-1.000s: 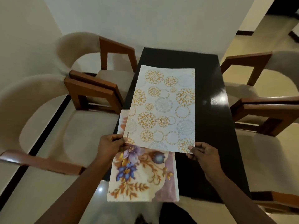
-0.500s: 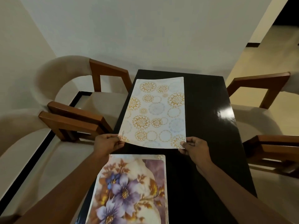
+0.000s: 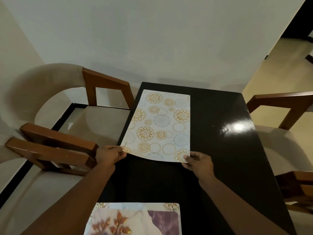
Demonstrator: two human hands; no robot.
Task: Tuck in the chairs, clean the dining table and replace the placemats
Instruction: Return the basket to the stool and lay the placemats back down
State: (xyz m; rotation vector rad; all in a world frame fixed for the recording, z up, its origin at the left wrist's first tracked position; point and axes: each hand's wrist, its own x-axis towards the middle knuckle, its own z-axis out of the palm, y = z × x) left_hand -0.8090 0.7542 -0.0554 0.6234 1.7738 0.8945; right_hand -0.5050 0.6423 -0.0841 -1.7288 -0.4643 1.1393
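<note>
Dark dining table runs near to far, glossy. Cushioned chairs stand at left and right sides. Gold-circle placemat lies far-left on table, near edge lifted. Floral placemat flat at near edge. Left hand pinches circle mat's near-left corner; right hand pinches near-right corner.

A pale placemat printed with gold and blue medallions is stretched away from the hands along the dark table, its near corners lifted slightly. A floral placemat is laid flat behind the hands, beneath the forearms.
</note>
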